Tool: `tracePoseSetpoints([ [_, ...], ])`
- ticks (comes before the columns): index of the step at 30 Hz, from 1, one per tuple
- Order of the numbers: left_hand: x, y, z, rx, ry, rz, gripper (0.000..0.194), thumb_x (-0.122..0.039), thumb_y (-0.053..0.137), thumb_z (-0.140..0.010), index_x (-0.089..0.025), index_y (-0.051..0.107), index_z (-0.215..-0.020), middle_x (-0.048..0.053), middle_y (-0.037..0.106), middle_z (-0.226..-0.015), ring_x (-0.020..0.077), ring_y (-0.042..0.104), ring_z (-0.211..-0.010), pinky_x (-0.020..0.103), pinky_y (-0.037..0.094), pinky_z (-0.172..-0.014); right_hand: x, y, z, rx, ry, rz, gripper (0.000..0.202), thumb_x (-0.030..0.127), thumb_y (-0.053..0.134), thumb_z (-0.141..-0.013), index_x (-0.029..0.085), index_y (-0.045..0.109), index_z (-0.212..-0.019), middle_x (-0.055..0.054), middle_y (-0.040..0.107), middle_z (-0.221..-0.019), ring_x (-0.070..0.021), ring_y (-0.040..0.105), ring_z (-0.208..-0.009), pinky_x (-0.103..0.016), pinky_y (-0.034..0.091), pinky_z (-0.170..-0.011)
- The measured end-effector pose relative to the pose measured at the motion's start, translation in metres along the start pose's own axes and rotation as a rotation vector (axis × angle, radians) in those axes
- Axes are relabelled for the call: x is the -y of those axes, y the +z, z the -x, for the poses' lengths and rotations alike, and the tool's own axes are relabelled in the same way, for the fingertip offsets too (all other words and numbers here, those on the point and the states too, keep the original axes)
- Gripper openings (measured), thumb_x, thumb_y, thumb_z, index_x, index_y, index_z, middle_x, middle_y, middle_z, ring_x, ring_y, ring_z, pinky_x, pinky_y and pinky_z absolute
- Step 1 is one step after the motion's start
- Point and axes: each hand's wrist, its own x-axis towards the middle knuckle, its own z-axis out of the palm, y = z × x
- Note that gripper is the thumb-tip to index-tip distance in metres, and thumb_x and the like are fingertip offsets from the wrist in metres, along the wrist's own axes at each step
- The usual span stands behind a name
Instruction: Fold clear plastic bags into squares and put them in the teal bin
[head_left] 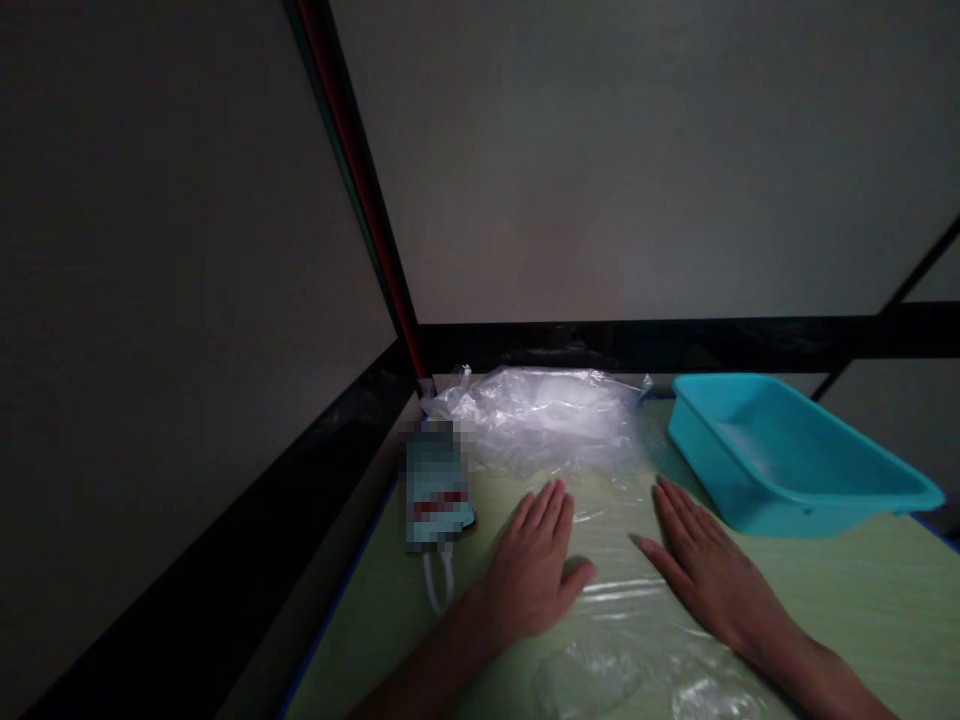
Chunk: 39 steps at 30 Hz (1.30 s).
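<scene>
My left hand [531,570] lies flat, palm down, on the table, its thumb stretched out to the right. My right hand [701,565] rests flat in the same way, its thumb pointing left toward the other hand. Between and in front of them spreads a sheet of clear plastic film [611,595], wrinkled along its near part; both hands seem to touch its edges. Beyond my fingertips sits a crumpled clear plastic bag [559,415] with whitish contents I cannot make out. Neither hand holds anything.
A turquoise plastic basin [757,490] stands to the right of my right hand. Left of my left hand lies a blurred-out phone-like object [437,490] with a white cable [438,585]. The pale green table [862,600] meets walls at the back and left.
</scene>
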Motion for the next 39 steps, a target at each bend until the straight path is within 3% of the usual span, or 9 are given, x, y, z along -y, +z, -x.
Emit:
tracePoseSetpoints([
  [4,-0.004,-0.011,-0.003,0.025,-0.049,0.062,0.056,-0.038,0.032,-0.089,-0.009,0.02,-0.136,0.01,0.013,-0.145,0.018,0.005,-0.133,0.04,0.011,-0.109,0.0,0.0,-0.001,-0.013,0.012,-0.013,0.072,0.057,0.022,-0.087,0.001,0.038,-0.129,-0.022,0.04,-0.132,-0.0285,0.036,-0.123,-0.046,0.036,-0.097],
  [8,-0.025,-0.021,0.003,0.007,-0.061,0.137,0.056,-0.03,0.034,-0.088,-0.01,0.017,-0.137,0.007,0.008,-0.145,0.0165,0.003,-0.133,0.037,0.01,-0.11,0.002,-0.007,-0.003,0.024,0.013,-0.015,0.071,0.055,0.023,-0.087,0.0,0.038,-0.129,-0.023,0.038,-0.133,-0.0292,0.035,-0.123,-0.046,0.037,-0.097],
  [13,-0.045,-0.01,0.02,0.031,-0.001,0.2,0.065,-0.036,0.04,-0.085,-0.012,0.012,-0.139,0.006,0.004,-0.145,0.0186,0.003,-0.133,0.034,0.012,-0.11,0.002,-0.016,-0.004,0.036,0.004,-0.042,0.063,0.051,0.028,-0.088,0.005,0.04,-0.129,-0.019,0.038,-0.134,-0.0285,0.036,-0.123,-0.045,0.036,-0.098],
  [18,-0.04,0.002,0.024,0.059,0.043,0.182,0.069,-0.04,0.042,-0.084,-0.011,0.012,-0.139,0.008,0.002,-0.145,0.0211,0.001,-0.133,0.036,0.009,-0.11,-0.002,-0.015,0.0,0.051,0.002,-0.018,0.061,0.05,0.034,-0.087,0.006,0.042,-0.128,-0.019,0.039,-0.134,-0.03,0.036,-0.122,-0.046,0.037,-0.097],
  [26,-0.036,-0.013,0.021,0.063,0.058,0.179,0.071,-0.04,0.044,-0.083,-0.013,0.011,-0.139,0.006,0.001,-0.146,0.02,0.001,-0.133,0.036,0.007,-0.11,0.0,-0.027,-0.003,-0.012,-0.025,-0.027,0.056,0.045,0.035,-0.087,0.005,0.044,-0.125,-0.018,0.042,-0.132,-0.0295,0.036,-0.123,-0.048,0.037,-0.096],
  [30,-0.038,-0.007,0.024,0.051,0.045,0.176,0.073,-0.039,0.044,-0.082,-0.011,0.008,-0.139,0.008,-0.002,-0.145,0.0214,0.0,-0.133,0.037,0.008,-0.109,0.01,-0.036,-0.006,-0.026,-0.098,-0.023,0.051,0.037,0.037,-0.087,0.005,0.043,-0.126,-0.017,0.04,-0.134,-0.0283,0.033,-0.125,-0.048,0.035,-0.098],
  [35,-0.032,0.003,0.023,0.073,0.089,0.133,0.073,-0.039,0.045,-0.081,-0.009,0.012,-0.138,0.01,0.001,-0.145,0.0231,0.003,-0.133,0.036,0.012,-0.109,0.024,-0.039,-0.006,0.057,-0.15,-0.077,0.049,0.033,0.036,-0.088,0.006,0.041,-0.128,-0.015,0.037,-0.135,-0.0266,0.034,-0.124,-0.046,0.037,-0.098],
  [39,-0.025,0.0,0.021,0.056,0.113,0.086,0.073,-0.04,0.047,-0.079,-0.011,0.015,-0.138,0.008,0.004,-0.145,0.022,0.005,-0.133,0.035,0.011,-0.109,0.032,-0.04,-0.006,0.121,-0.188,-0.122,0.048,0.032,0.035,-0.089,0.008,0.038,-0.131,-0.012,0.035,-0.137,-0.025,0.032,-0.125,-0.044,0.036,-0.098],
])
